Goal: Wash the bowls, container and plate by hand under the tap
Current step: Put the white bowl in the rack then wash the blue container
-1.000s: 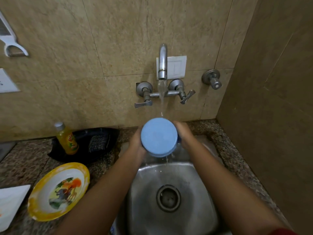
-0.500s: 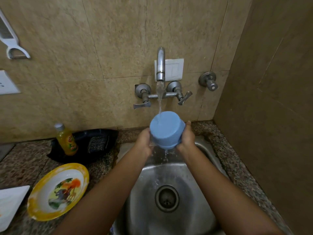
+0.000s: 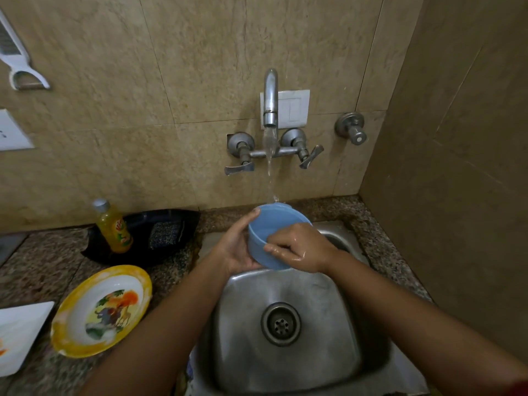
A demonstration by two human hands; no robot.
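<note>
A blue round container (image 3: 261, 248) is held upright over the steel sink (image 3: 323, 352), its open mouth under the tap (image 3: 270, 95), which runs water onto its far rim. My left hand (image 3: 235, 247) cups its left side and base, thumb along the wall. My wet right hand (image 3: 300, 248) pinches the near rim, fingers curled over the edge. A yellow-rimmed plate (image 3: 101, 311) with a picture lies on the counter at the left. A white square dish (image 3: 20, 335) shows at the left edge.
A black tray (image 3: 143, 238) behind the plate holds a yellow bottle (image 3: 114, 227) and a dark scrub pad (image 3: 167, 234). Tap handles (image 3: 240, 168) stick out of the wall. A side wall stands close on the right. A white peeler (image 3: 17, 61) hangs at upper left.
The container was bottom-up under the water; now it is turned mouth-up and lowered a little. My right hand moved from its side to its near rim.
</note>
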